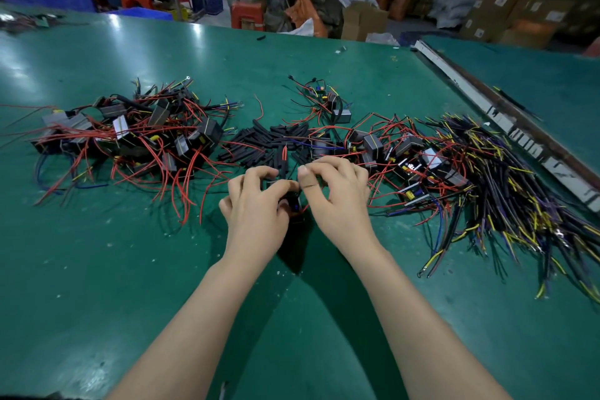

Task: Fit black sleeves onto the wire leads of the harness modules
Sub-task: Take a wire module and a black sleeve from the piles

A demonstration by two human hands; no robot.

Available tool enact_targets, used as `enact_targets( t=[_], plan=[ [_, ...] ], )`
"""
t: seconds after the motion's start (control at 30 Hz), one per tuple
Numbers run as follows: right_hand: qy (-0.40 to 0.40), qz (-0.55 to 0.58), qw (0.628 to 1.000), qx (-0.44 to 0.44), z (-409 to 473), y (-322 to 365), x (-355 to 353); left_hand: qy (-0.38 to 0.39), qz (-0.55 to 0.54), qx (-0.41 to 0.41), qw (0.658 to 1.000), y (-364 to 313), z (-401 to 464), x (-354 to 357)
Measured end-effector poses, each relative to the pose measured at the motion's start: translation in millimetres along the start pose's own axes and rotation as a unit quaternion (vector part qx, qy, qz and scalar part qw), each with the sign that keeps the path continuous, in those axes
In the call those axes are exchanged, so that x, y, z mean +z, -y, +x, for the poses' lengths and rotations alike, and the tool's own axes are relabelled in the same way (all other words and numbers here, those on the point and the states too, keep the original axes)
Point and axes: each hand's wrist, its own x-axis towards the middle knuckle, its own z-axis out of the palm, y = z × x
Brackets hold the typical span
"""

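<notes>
Over the green table, left hand and right hand apparently grip one module.

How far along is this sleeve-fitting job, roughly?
It looks like roughly midway, though I can't be sure. The left pile of modules may be the finished ones, but their sleeves are too small to confirm. In hand: both the left hand and right hand grip one module with a sleeve. Left: the right pile of modules and plenty of loose sleeves.

left hand, right hand, gripping module
</notes>
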Motion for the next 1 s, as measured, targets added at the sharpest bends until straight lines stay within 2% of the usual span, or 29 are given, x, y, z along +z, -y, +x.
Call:
enact_targets(
  t=[0.13, 0.23, 0.3, 0.37, 0.47, 0.63, 0.73, 0.8, 0.87, 0.93, 1.0],
  plan=[
    [0.006, 0.025, 1.000, 0.018, 3, -1, -1, -0.007, -0.013, 0.022, 1.000, 1, -1, -2],
    [-0.003, 0.053, 0.999, 0.012, 4, -2, -2, -0.059, -0.093, -0.001, 0.994, -4, 1, -8],
    [-0.008, 0.066, 0.998, -0.024, 3, 0, -2, -0.083, -0.161, 0.014, 0.983, -5, 5, -12],
    [0.026, 0.058, 0.995, -0.078, 2, 1, -1, -0.063, -0.214, 0.047, 0.974, -5, 6, -14],
    [0.099, 0.045, 0.985, -0.132, 0, 1, 1, -0.056, -0.208, 0.090, 0.972, -3, 4, -15],
    [0.216, 0.040, 0.970, -0.102, 1, 3, 0, -0.076, -0.212, 0.126, 0.966, -3, 2, -14],
    [0.255, 0.064, 0.961, -0.083, 7, 0, -7, -0.074, -0.210, 0.143, 0.964, -4, 1, -12],
    [0.223, 0.093, 0.969, -0.054, 12, -4, -9, -0.058, -0.212, 0.141, 0.965, -3, 1, -11],
    [0.155, 0.125, 0.980, 0.020, 19, -6, -10, -0.025, -0.220, 0.108, 0.969, -1, 2, -10],
    [0.101, 0.074, 0.990, 0.069, 26, -8, -7, 0.019, -0.228, 0.076, 0.970, 0, 2, -8],
    [0.091, -0.027, 0.993, 0.067, 34, -8, -3, 0.039, -0.212, 0.077, 0.973, 0, 0, -5]
  ],
)
